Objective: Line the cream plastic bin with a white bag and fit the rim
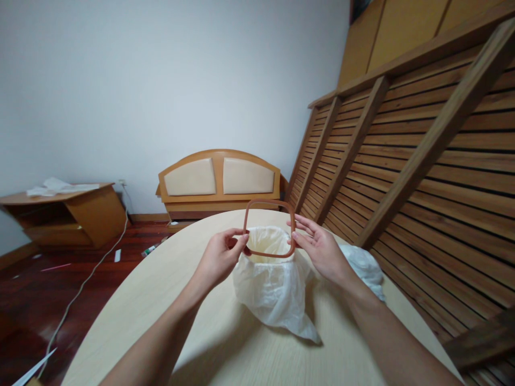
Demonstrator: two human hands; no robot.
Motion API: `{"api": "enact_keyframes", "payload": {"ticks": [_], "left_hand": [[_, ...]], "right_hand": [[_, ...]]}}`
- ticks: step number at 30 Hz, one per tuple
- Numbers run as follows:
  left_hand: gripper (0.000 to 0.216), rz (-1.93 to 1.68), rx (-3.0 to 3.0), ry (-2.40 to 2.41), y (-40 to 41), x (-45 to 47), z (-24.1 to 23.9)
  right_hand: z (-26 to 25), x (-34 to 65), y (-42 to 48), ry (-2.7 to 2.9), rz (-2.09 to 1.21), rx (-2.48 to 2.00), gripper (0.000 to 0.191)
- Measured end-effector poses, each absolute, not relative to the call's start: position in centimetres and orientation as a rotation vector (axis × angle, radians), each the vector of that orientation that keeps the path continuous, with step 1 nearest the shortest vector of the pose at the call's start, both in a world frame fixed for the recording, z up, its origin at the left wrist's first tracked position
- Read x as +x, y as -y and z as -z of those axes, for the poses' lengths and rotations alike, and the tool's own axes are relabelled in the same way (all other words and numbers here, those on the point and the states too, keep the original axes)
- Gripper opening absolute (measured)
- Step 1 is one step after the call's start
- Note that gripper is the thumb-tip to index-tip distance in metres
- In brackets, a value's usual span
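1. One brown ring frame (268, 204), a square with rounded corners, is held up between two hands just above one small bin lined with a white plastic bag (276, 287); the bag's edge drapes down over the bin's sides onto the bench (169, 300).
2. One more crumpled white bag (364, 268) lies on the bench behind the right wrist.
3. The left hand (219, 260) pinches the frame's left side: its fingers (237, 241) are closed narrow on the frame, thumb over forefinger.
4. The right hand (319, 249) holds the frame's right side: its fingers (300, 225) are spread fairly wide and nearly straight, with the tips and thumb on the frame.
5. The frame stands tilted, its near edge low over the bag's mouth and its far edge raised.
6. Beyond the bench: one padded headboard (219, 179) against the wall, one slatted bed base (422, 171) leaning at the right, one low wooden cabinet (68, 212) at the left with papers on top, and one pale cable (88, 279) trailing over the dark floor.
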State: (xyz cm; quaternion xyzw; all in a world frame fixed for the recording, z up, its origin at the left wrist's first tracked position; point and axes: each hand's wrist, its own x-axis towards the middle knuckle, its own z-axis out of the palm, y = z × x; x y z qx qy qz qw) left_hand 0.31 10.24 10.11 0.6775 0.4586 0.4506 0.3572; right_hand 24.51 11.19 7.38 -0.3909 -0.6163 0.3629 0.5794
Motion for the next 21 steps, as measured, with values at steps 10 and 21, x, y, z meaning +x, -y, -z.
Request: {"api": "enact_keyframes", "payload": {"ticks": [10,21], "left_hand": [[0.040,-1.145,1.799,-1.237,-10.1,0.3,-10.0],[0.055,-1.165,1.835,-1.315,-10.6,0.4,-8.7]], "right_hand": [[-7.7,24.6,-10.9,1.451,-0.790,-0.914,0.058],[-6.8,24.4,-11.3,1.568,-0.731,-1.146,0.052]]}}
